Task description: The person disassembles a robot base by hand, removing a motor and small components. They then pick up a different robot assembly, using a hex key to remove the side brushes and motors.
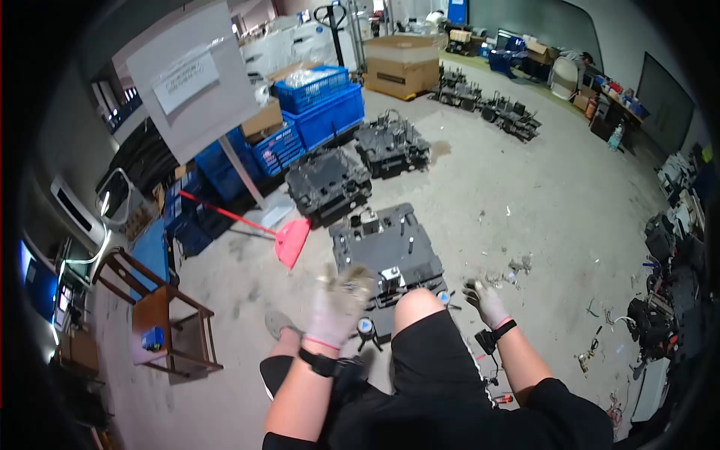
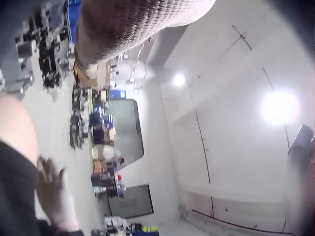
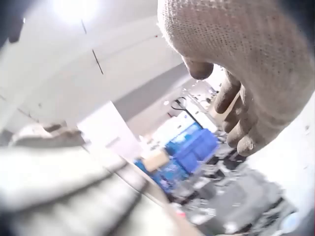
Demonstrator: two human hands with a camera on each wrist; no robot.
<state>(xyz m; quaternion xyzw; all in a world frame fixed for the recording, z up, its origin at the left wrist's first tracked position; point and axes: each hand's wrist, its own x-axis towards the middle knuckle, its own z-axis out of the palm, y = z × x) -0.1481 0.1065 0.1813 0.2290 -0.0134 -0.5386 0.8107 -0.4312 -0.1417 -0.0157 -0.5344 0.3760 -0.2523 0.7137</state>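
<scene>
Both hands wear light knitted gloves with darkened fingers. My left hand (image 1: 341,300) is raised over the left thigh, overlapping the near left edge of a flat dark-grey wheeled chassis (image 1: 386,240) in the head view. Nothing shows in its grasp. Out past the right knee, my right hand (image 1: 486,301) hangs above the floor, to the right of the chassis. Its fingers (image 3: 238,120) are loosely bent around nothing in the right wrist view. Two round blue-marked discs (image 1: 365,325) sit at the near corners of the chassis.
Two similar chassis (image 1: 328,184) stand behind the near one. A pink dustpan (image 1: 292,241), a white sign on a post (image 1: 191,82) and a wooden chair (image 1: 154,322) are at left. Blue crates (image 1: 326,116) stand farther back. Loose parts (image 1: 589,360) litter the right floor.
</scene>
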